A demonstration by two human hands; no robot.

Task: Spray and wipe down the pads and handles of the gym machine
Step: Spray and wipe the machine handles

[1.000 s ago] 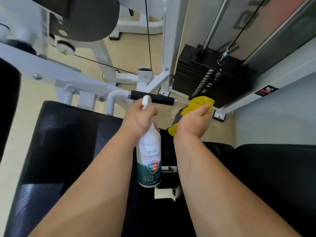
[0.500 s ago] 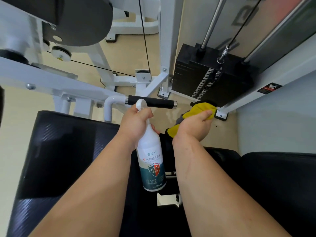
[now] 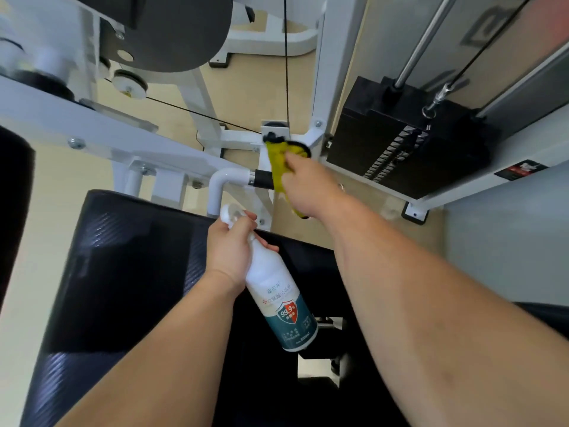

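Note:
My right hand (image 3: 308, 183) grips a yellow cloth (image 3: 278, 163) wrapped over the black handle (image 3: 261, 181) that sticks out from a white bent tube (image 3: 229, 177). Most of the handle is hidden under the cloth and hand. Lower down, my left hand (image 3: 231, 245) holds a white spray bottle (image 3: 277, 297) by its neck, tilted, with its teal label facing me and its nozzle near the tube. Below both arms lies the black seat pad (image 3: 117, 272).
The black weight stack (image 3: 400, 146) with its guide rods and cable stands at the right. White frame bars (image 3: 92, 124) and a large black pulley cover (image 3: 166, 32) fill the upper left. A second black pad (image 3: 14, 192) is at the left edge. Beige floor lies beneath.
My right hand moved left with the cloth from beside the handle's end onto the handle. My left hand drew the bottle down and back from the handle.

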